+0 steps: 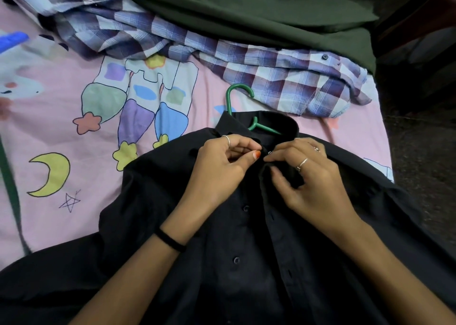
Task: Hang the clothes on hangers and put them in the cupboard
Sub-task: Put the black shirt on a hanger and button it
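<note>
Hands meet at the neck of the black shirt (237,238), which lies spread face-up on the pink bedsheet (61,132) and fills the frame from 3 o'clock round to 8 o'clock. We see our left hand (222,166) with thumb and fingers curled, pinching the left edge of the shirt's placket just under the collar. Our right hand (308,176) pinches the opposite edge, fingers bent around the cloth, so both hands are clamped on the shirt and nearly touching each other. A green hanger (238,97) sits inside the shirt, its hook poking out of the collar toward 12 o'clock, with part of its shoulder bar showing inside the neck opening. Just beyond the hook, from 11 o'clock across to 2 o'clock, a checked shirt (283,78) lies crumpled on the sheet. A dark green cloth (271,6) overlaps it at 12 o'clock. A blue object (12,41), blurred, lies at 10 o'clock.
</note>
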`<action>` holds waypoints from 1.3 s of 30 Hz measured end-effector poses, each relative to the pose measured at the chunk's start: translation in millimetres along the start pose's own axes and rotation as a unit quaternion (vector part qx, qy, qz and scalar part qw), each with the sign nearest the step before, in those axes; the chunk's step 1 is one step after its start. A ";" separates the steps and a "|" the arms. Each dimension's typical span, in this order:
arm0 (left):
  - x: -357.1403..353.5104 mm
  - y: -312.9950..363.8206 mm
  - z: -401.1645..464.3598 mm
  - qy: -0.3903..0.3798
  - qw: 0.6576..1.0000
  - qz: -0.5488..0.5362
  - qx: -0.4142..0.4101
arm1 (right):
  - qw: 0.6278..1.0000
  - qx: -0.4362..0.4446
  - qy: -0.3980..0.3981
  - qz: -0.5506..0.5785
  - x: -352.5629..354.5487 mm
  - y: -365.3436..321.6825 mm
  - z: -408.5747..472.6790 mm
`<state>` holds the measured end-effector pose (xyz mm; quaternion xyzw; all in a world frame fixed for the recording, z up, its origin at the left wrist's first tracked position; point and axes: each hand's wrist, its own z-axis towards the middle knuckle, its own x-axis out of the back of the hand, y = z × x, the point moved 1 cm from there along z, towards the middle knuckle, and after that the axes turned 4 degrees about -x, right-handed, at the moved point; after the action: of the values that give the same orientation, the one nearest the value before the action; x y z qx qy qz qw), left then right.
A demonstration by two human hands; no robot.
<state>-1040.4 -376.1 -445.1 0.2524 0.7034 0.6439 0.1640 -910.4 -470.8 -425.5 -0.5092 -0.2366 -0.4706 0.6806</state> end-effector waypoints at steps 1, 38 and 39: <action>1.1 0.7 -0.3 -0.001 1.000 -0.001 0.000 | 1.000 -0.001 0.001 -0.013 -2.0 -0.5 2.7; 9.4 -6.1 0.3 -0.051 0.998 0.005 0.038 | 0.993 -0.004 0.023 -0.112 -22.8 -4.5 5.7; 9.6 -6.3 0.6 -0.050 0.998 0.001 0.035 | 0.995 -0.015 0.020 -0.101 -22.6 -4.9 7.2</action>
<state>-1048.8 -370.4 -450.5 0.2902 0.7164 0.6056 0.1892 -923.6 -455.3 -438.6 -0.4839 -0.2661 -0.5504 0.6262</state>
